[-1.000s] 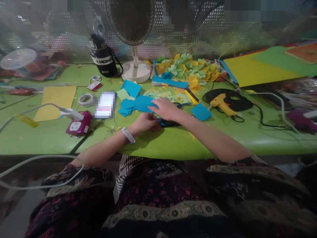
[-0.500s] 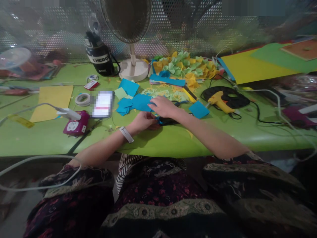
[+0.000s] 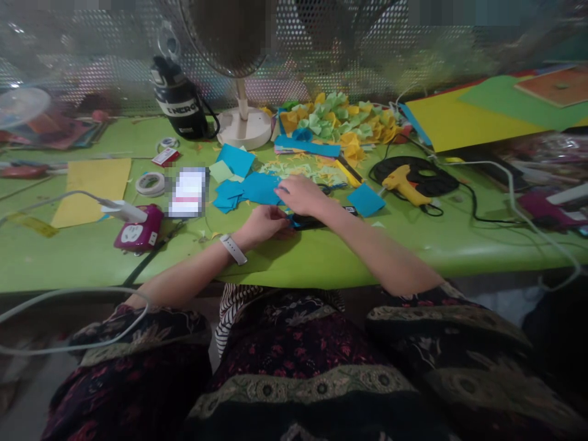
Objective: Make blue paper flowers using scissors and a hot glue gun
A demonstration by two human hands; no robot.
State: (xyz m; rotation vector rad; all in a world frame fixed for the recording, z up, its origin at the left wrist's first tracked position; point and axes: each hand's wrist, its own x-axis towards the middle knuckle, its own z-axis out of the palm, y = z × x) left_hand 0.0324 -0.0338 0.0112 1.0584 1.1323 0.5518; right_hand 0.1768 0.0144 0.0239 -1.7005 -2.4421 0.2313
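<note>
l hand (image 3: 264,225) curls by a black thing (image 3: 307,222), can't tell if it's pinching anything. r hand (image 3: 301,196) bent w/ fingertips at blue paper (image 3: 261,188) on green table (image 3: 316,263), grip unclear too; yellow glue gun (image 3: 410,188) farther r.

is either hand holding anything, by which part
Cannot be told: the curled left hand hides any hold; the right hand overlaps blue paper, grip unclear.

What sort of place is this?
Probably a paper-craft workspace: blue paper pieces lie on the green tabletop, a heap of yellow and light-green paper shapes sits behind them, and a yellow glue gun lies to the right.
</note>
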